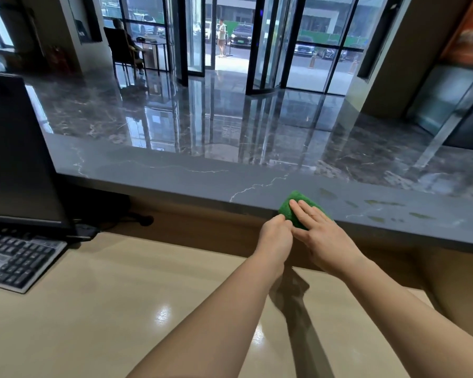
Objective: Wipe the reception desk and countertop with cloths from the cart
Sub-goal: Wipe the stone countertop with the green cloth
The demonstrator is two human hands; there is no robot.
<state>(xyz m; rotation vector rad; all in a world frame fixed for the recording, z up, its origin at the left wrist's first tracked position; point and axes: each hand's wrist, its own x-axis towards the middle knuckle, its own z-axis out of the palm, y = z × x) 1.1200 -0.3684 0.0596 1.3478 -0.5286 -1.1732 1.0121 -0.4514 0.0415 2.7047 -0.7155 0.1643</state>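
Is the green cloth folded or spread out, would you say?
Folded: the cloth forms a small thick pad under the right hand.

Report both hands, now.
Left hand: pinching the cloth at its edge.
Right hand: open, fingers pressing flat on the cloth.

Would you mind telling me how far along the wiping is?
Done: the cloth is fetched. In hand: the right hand presses it on the near edge of the countertop, and the left hand pinches its corner. Left: smudges to the cloth's right; whether the desk is wiped cannot be told.
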